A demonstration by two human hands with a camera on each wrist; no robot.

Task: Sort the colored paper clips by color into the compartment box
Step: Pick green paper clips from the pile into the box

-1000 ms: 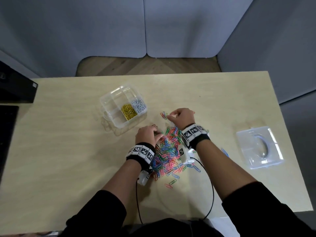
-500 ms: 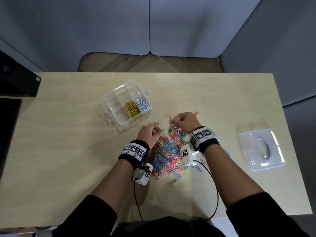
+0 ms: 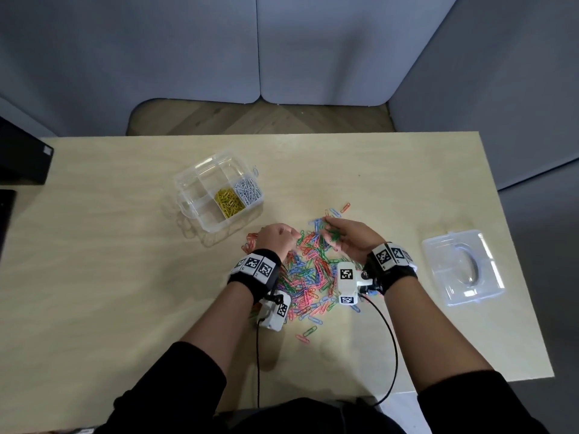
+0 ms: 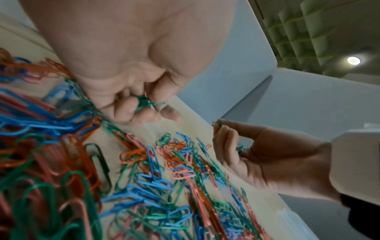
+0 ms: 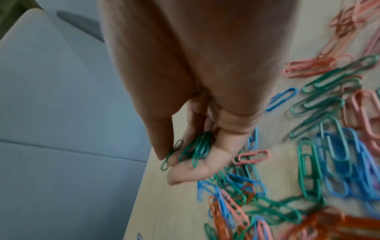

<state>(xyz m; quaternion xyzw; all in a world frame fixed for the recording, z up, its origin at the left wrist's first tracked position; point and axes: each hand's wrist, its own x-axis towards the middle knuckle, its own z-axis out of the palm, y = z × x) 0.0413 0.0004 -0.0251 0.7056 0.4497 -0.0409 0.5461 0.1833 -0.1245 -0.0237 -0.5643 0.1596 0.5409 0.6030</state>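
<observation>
A pale wooden table (image 3: 125, 277) stands inside a booth of grey partition panels (image 3: 188, 51), with a strip of herringbone wood floor (image 3: 250, 120) showing beyond its far edge. The landmark here is the heap of mixed paper clips (image 3: 308, 277), blue, green, pink and orange, spread on the table just in front of the person. Left of and beyond the heap sits the clear compartment box (image 3: 200, 183), open, with yellow clips (image 3: 228, 202) in one compartment and white clips (image 3: 248, 191) in the compartment beside it; the other compartments look bare. Well to the right of the heap lies the box's clear lid (image 3: 463, 267), flat on the table. A dark device (image 3: 22, 158) sits at the table's far left edge. The left hand (image 3: 275, 239) hovers at the heap's left side, fingers curled inward, pinching a green clip (image 4: 146, 102) between thumb and fingertips. The right hand (image 3: 351, 236) is at the heap's far right side, turned palm inward, its curled fingers cradling a small bunch of green clips (image 5: 197, 149) while thumb and forefinger pinch one more green clip (image 5: 172, 154) just beside the bunch. Both wrists wear black bands with printed markers and small white cameras (image 3: 347, 281).
</observation>
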